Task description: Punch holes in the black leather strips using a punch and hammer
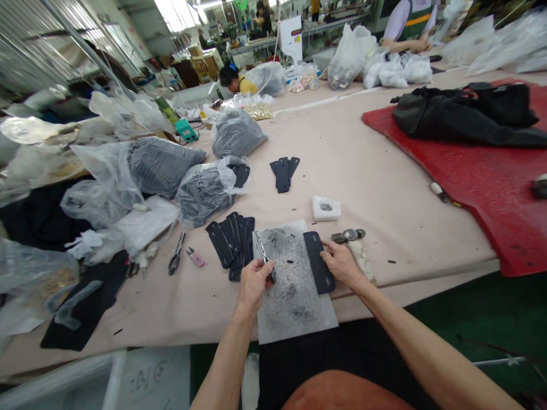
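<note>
My left hand [253,283] is closed round the lower end of a slim, shiny metal tool [261,246], which lies along the left side of a grey, speckled board [299,319]. Between thumb and fingers, my right hand [341,263] grips the edge of a dark, flat strip with rounded corners [317,259] at the board's right side. A tiny dark slot-shaped scrap [290,262] sits mid-board. Just left of my left hand, similar dark strips [231,239] overlap in a pile. Behind my right hand is a hammer [349,235] with a pale wrapped handle [361,262].
Beyond the board are a white block [326,209] and a few fanned dark strips [282,174]. Pink thread snips [195,256] and a dark hand tool [176,254] lie left. Plastic bags [205,191] crowd the left; a red mat [482,210] covers the right. Other people work farther back.
</note>
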`<state>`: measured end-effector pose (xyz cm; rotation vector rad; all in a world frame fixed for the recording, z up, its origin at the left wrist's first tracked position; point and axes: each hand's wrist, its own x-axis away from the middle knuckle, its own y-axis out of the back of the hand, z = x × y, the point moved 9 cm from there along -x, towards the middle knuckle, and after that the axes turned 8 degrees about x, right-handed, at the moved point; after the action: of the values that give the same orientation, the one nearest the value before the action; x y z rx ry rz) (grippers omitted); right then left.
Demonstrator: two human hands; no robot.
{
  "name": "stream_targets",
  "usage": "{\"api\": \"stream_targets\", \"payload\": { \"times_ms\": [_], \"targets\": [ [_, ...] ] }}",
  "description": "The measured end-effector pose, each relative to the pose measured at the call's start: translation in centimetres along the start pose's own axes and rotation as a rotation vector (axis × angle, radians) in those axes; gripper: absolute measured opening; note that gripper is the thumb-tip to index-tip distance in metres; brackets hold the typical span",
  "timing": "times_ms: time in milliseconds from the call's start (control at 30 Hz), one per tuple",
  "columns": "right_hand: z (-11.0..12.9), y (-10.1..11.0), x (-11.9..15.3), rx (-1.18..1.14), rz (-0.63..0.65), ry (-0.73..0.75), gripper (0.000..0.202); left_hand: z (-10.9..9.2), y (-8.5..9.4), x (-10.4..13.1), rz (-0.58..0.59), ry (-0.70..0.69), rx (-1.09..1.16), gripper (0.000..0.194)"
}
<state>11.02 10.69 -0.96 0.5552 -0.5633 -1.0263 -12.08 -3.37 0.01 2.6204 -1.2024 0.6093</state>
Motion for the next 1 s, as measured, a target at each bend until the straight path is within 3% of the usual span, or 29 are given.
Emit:
{"api": "stream_targets", "payload": {
  "times_ms": [100, 200, 433, 567, 667, 800, 1000],
  "targets": [
    [1.5, -1.8, 0.4, 0.178, 0.061, 0.087, 0.046, -0.3, -0.3, 0.2, 0.001, -0.008, 0.129, 0.041],
    [1.7, -2.5, 0.8, 0.222, 0.041, 0.092, 0.047, -0.6, -1.7, 0.2, 0.031, -0.027, 0.233, 0.042],
    [1.4, -1.8, 0.5, 0.222, 0.0, 0.06, 0.043, -2.3, -9.1, -1.5, 0.206, -0.17, 0.19, 0.03],
    [1.1, -1.6, 0.8, 0.276, -0.029, 0.059, 0.041, -3.3, -11.5, -2.8, 0.239, -0.311, -0.034, 0.019],
    [0.8, -2.0, 1.0, 0.298, -0.037, 0.052, 0.041, -3.0, -11.9, -3.1, 0.256, -0.376, -0.176, 0.017],
    [0.6, -2.4, 1.4, 0.313, -0.074, 0.052, 0.043, -2.7, -11.0, -2.8, 0.219, -0.484, -0.24, 0.018],
    [1.1, -2.6, 1.9, 0.241, -0.146, 0.113, 0.046, -2.2, -10.6, -3.1, 0.203, -0.496, -0.338, 0.022]
  ]
}}
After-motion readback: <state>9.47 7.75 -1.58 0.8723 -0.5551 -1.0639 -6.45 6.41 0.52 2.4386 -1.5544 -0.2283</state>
